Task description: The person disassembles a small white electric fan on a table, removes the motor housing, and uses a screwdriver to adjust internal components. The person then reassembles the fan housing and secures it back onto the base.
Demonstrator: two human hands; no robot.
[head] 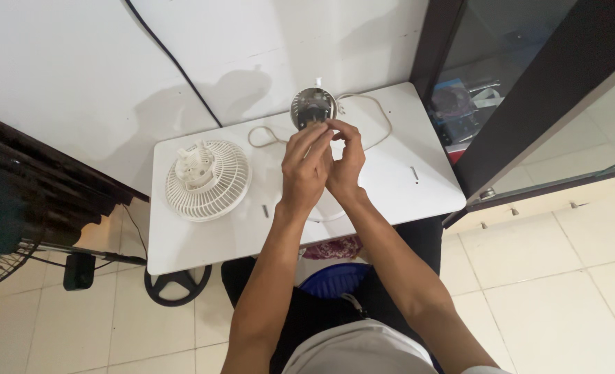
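My left hand [304,165] and my right hand [346,159] are raised together over the small white table [390,197]. Their fingertips pinch the near edge of a round fan motor unit [312,105], grey and metallic inside. A white cord [380,114] loops from the motor across the tabletop. To the left lies a round white fan grille [207,179] with a plastic hub on top, apart from both hands.
A black cable [176,66] runs down the white wall. A dark standing fan [2,228] is at the far left, a black round base [177,284] under the table. A dark-framed glass door [522,104] stands at right. Two small screws [415,173] lie on the table.
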